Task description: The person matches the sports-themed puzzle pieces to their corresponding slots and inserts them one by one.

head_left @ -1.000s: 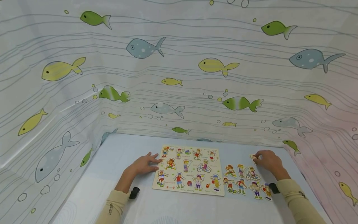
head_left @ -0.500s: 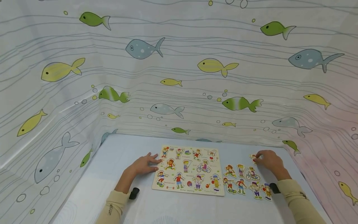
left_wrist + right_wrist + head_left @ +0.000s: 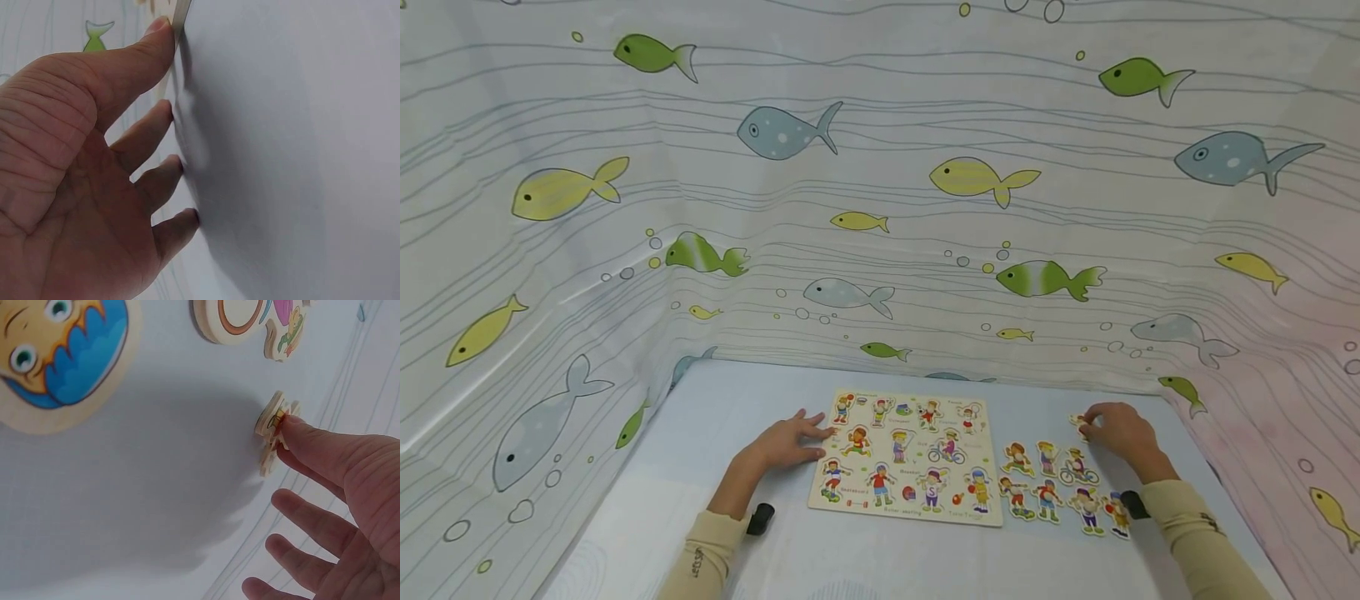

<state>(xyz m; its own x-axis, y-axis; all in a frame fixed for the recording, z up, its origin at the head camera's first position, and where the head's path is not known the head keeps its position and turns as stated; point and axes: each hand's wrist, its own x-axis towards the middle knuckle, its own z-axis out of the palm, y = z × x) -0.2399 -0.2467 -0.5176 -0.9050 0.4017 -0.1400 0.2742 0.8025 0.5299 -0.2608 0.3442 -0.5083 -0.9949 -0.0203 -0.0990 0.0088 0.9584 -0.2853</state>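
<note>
My left hand [image 3: 786, 440] touches the left edge of a cream puzzle board [image 3: 820, 500] printed with children playing sports. Its fingers are spread; in the left wrist view the thumb [image 3: 147, 56] lies at the board's edge, with the other fingertips close over the table. Off the board's right side, my right hand [image 3: 1122, 432] pinches a small wooden puzzle piece [image 3: 270, 422] between thumb and index finger, the other fingers extended. The fingers partly cover its picture. Several loose figure pieces lie in front of this hand, among them a cyclist piece [image 3: 1078, 468].
Loose pieces stand in two rough rows beside the board, including a runner [image 3: 1017, 457] and a purple-capped figure [image 3: 1087, 510]. A pale cloth [image 3: 760, 575] covers the table. A fish-patterned curtain [image 3: 880, 250] rises behind and at both sides.
</note>
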